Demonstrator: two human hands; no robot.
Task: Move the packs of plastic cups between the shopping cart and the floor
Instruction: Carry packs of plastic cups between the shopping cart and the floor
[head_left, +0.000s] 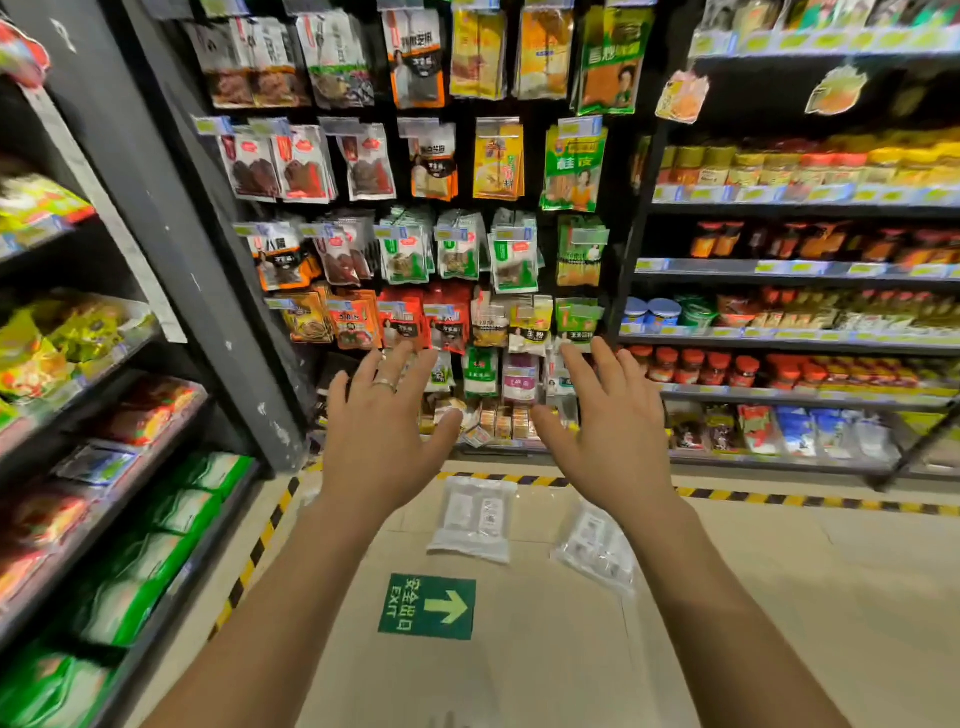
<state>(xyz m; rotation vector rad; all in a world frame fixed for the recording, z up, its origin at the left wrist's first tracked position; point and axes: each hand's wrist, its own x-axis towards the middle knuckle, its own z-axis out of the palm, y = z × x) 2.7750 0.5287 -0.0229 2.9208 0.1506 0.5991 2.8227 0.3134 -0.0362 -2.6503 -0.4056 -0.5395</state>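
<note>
While both stretch forward, left hand (383, 441), right hand (615, 441) splayed

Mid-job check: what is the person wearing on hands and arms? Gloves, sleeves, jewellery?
No gloves, and no sleeves in view: the left forearm and right forearm are bare to the frame edge. The left hand wears a thin silver-coloured ring. The right hand shows no ring, and neither wrist carries a watch or band.

Beige tiled floor (779, 597) (green exit sign (427, 606), striped hazard tape (779, 500)) between dark stocked shelves (779, 267)
</note>
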